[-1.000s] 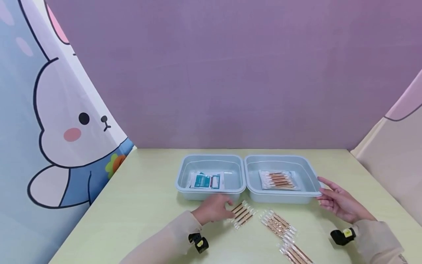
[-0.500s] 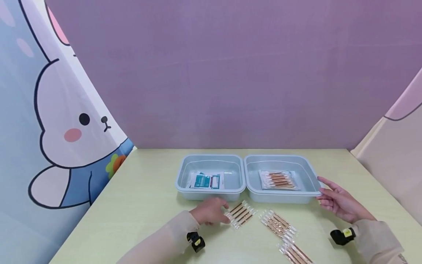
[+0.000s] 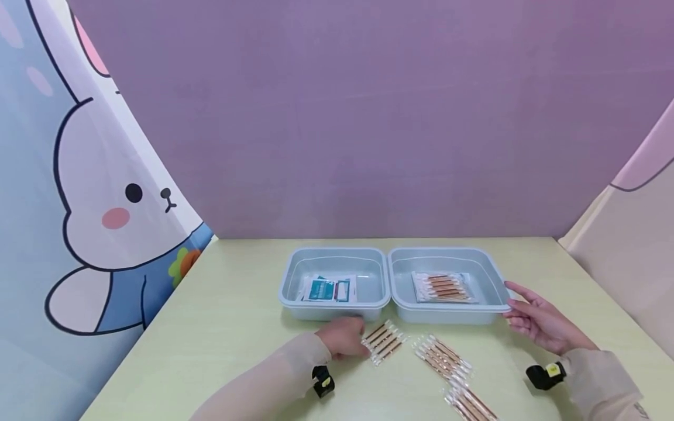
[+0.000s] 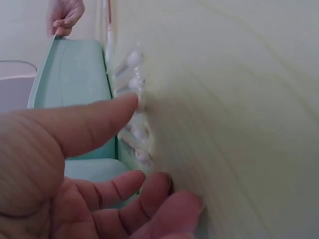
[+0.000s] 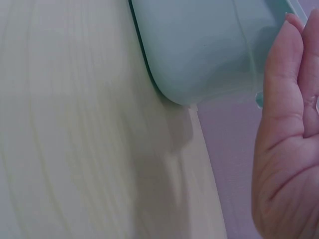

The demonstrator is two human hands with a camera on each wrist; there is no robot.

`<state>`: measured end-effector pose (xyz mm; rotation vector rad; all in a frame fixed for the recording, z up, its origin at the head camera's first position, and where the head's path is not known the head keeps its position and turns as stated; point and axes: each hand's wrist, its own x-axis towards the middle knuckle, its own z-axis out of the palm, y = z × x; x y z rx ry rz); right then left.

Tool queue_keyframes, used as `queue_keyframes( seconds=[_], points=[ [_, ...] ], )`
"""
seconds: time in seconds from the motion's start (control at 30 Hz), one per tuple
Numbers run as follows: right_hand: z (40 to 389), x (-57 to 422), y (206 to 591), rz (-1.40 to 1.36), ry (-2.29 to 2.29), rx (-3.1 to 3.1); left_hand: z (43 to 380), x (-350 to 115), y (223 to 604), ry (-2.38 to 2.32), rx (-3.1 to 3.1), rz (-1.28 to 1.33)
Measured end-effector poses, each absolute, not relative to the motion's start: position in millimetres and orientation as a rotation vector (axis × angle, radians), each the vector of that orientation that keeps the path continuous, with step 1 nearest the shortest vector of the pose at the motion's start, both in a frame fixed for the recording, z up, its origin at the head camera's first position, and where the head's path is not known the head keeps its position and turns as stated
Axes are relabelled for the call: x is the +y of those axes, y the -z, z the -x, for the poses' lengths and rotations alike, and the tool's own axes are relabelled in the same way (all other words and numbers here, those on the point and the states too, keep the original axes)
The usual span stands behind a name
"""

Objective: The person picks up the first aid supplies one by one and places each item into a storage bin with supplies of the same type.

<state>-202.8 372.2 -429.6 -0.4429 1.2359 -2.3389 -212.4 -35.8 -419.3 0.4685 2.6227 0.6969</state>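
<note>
In the head view, my left hand is beside a clear-wrapped pack of cotton swabs lying flat on the table. In the left wrist view, my left thumb is at the swab tips, and the bent fingers lie apart from it, gripping nothing visible. My right hand holds the near right corner of the right plastic tray by its rim. Inside that tray lies a swab pack. Part of the right grip is hidden in the right wrist view.
The left plastic tray, holding teal-and-white packets, stands against the right one. Two more swab packs, one partly touching the other, lie nearer on the table. A purple curtain hangs behind the table.
My left hand drew slightly left off the edge of the swab pack, then came back a little to the right. My right hand and both trays stay in place.
</note>
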Motion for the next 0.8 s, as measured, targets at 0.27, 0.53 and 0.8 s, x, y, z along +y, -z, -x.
queue_keyframes(
  seconds=[0.27,0.53,0.8],
  points=[
    [203.8,372.9,430.0,0.445,2.339,1.233,210.7,-28.8,413.4,-0.546,2.653,-0.485],
    [203.9,372.5,429.8,0.439,2.335,1.221,212.3,-31.5,413.6,-0.512,2.586,-0.533],
    [204.4,372.1,429.6,0.459,2.340,1.203,211.8,-30.1,410.1,-0.568,2.514,-0.548]
  ],
)
